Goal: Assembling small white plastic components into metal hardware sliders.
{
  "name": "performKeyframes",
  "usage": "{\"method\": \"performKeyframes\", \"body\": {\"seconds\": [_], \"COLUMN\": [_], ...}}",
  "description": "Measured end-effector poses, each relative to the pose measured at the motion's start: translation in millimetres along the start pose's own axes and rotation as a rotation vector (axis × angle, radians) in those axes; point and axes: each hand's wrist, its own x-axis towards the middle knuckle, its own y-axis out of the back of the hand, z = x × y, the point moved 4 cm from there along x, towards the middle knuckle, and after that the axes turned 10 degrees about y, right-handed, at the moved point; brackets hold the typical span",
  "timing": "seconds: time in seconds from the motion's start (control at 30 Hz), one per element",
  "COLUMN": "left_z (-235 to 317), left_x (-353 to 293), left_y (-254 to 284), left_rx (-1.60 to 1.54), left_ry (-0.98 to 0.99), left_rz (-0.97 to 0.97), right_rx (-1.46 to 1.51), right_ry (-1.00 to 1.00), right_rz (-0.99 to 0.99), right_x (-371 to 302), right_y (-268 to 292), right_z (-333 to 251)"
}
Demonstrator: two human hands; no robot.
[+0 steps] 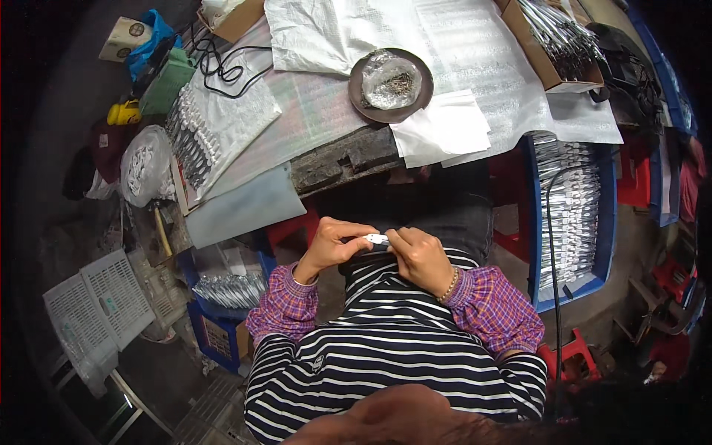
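Observation:
In front of my body, my left hand [335,246] pinches one end of a small white plastic piece [377,239]. My right hand [420,256] has its fingers closed on the other end, so both hands grip it together over my lap. Much of the piece is hidden by my fingers, and its exact kind cannot be made out. Beyond my hands, at the table's near side, a round dark dish [412,110] bears an open clear plastic bag [382,70] with small metal pins in it. White paper sheets [445,130] lie beside the dish.
A blue crate [537,245] of metal parts with white ends stands to my right. An open cardboard box [530,44] of thin metal rods is at the far right. More such parts [194,141] lie on the table's left, near a black cable [237,93]. A grey plastic basket [111,297] stands lower left.

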Motion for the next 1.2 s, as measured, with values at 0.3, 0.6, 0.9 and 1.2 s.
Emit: {"method": "performKeyframes", "body": {"seconds": [0.3,0.6,0.9,1.2], "left_z": [-3,2,18,60], "left_x": [-2,3,2,16], "left_y": [-1,-2,2,-52], "left_rx": [0.017,0.045,0.077,0.356], "left_ry": [0.012,0.005,-0.045,-0.414], "left_rz": [0.022,0.048,0.006,-0.120], "right_rx": [0.003,0.038,0.073,0.076], "right_ry": [-0.002,-0.030,-0.029,-0.021], "right_rz": [-0.010,0.026,0.055,-0.061], "right_x": [1,-1,4,-19], "right_y": [1,2,-2,-17], "right_z": [1,4,11,36]}}
